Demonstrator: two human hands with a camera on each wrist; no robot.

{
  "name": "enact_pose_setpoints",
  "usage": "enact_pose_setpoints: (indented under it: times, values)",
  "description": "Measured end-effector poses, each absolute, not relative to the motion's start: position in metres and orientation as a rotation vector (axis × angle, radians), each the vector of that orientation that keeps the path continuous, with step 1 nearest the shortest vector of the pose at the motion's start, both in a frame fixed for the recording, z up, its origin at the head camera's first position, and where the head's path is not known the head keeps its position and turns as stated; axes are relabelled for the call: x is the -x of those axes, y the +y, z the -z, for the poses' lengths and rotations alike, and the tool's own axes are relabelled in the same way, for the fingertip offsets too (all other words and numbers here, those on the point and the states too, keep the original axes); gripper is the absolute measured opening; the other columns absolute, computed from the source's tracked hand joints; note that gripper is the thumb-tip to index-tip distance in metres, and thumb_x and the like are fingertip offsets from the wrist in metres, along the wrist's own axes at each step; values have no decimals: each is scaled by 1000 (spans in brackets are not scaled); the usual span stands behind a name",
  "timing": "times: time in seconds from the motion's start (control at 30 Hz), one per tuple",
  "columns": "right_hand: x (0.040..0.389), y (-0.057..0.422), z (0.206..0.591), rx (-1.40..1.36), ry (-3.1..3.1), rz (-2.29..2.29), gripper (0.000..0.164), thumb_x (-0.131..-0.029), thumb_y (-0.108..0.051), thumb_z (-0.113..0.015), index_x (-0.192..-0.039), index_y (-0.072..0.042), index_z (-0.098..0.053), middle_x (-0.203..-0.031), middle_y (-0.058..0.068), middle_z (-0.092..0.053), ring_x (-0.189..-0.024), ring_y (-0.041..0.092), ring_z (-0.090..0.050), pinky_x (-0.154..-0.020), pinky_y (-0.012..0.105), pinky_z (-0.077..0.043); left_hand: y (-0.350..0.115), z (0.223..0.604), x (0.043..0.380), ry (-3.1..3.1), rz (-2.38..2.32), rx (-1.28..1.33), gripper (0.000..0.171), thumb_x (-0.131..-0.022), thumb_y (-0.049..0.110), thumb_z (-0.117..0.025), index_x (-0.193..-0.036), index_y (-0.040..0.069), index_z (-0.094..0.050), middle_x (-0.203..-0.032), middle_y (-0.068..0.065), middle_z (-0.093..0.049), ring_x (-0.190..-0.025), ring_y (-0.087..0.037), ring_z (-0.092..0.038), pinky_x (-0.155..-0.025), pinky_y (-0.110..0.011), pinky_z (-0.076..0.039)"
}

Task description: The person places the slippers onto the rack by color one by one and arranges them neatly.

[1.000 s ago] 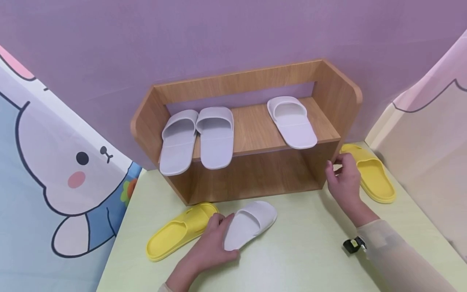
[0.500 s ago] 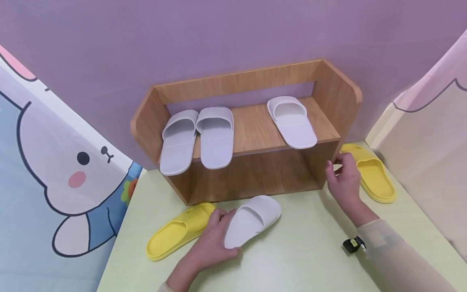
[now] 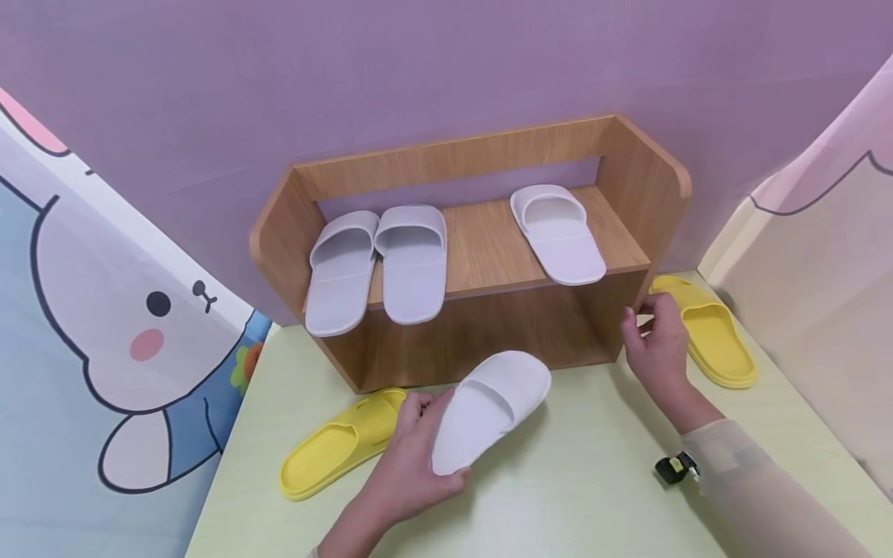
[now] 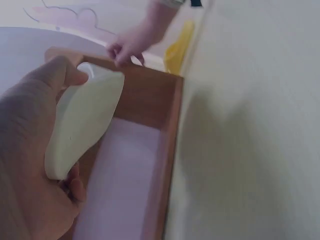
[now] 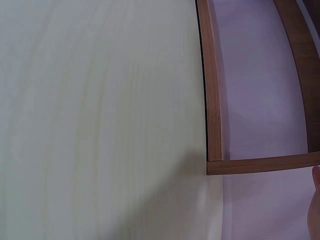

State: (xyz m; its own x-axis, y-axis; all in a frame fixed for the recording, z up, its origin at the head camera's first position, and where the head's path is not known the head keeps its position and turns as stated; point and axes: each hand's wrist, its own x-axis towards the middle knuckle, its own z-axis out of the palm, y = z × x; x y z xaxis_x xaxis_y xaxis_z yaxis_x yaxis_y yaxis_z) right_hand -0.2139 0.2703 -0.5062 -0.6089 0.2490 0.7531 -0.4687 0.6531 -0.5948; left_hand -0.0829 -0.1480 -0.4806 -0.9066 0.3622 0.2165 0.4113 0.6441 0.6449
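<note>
My left hand [image 3: 418,469] grips a white slide slipper [image 3: 491,407] by its heel end, thumb on one side and fingers on the other. The slipper is tilted and held above the tabletop, toe toward the rack; its pale sole [image 4: 87,122] shows in the left wrist view. At the right end of the wooden shoe rack [image 3: 481,244], my right hand [image 3: 659,349] holds the front edge of the side panel with curled fingers. Only a sliver of that right hand [image 5: 315,210] appears in the right wrist view.
Two greyish-white slippers [image 3: 415,279] sit side by side on the upper shelf's left, and a single white slipper [image 3: 565,248] on its right. One yellow slipper [image 3: 321,457] lies front left; another yellow slipper [image 3: 722,349] lies right of the rack. A purple wall [image 3: 446,70] stands behind.
My left hand has lifted the white slipper off the tabletop, and its toe has risen up and to the right. My right hand has stayed at the rack's side panel.
</note>
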Motion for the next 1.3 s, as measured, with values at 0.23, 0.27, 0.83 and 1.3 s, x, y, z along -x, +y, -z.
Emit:
enact_pose_setpoints:
  times: [0.23, 0.27, 0.83, 1.3]
  values:
    - [214, 271, 507, -172, -1990, -1022, 17, -96, 3, -69, -108, 10, -59, -101, 23, -67, -94, 0, -58, -70, 13, -48, -139, 456, 71, -2730, 1148, 643, 117, -65, 34, -100, -168, 36, -45, -139, 5, -42, -130, -10, -45, -100, -34, -55]
    - [214, 271, 507, -172, -1990, -1021, 17, -96, 4, -69, -108, 10, -59, -101, 23, -67, -94, 0, -58, -70, 13, -48, -138, 453, 69, -2722, 1143, 642, 117, -65, 34, -100, -169, 34, -45, -140, 4, -42, -131, -11, -44, -100, -34, -56]
    - [212, 270, 505, -173, -1988, -1017, 17, -96, 2, -68, -108, 10, -59, -101, 24, -66, -92, 11, -61, -69, 14, -49, -121, 402, 57, -2551, 1022, 428, 116, -63, 32, -100, -167, 20, -48, -142, -8, -43, -127, -21, -53, -94, -44, -61]
    - [212, 270, 507, -180, -1994, -1024, 18, -97, 0, -67, -108, 11, -59, -101, 25, -67, -91, 5, -59, -70, 14, -48, -110, 376, 74, -2407, 964, 358, 107, -66, 34, -97, -163, 15, -55, -135, -12, -49, -122, -21, -48, -93, -43, -58]
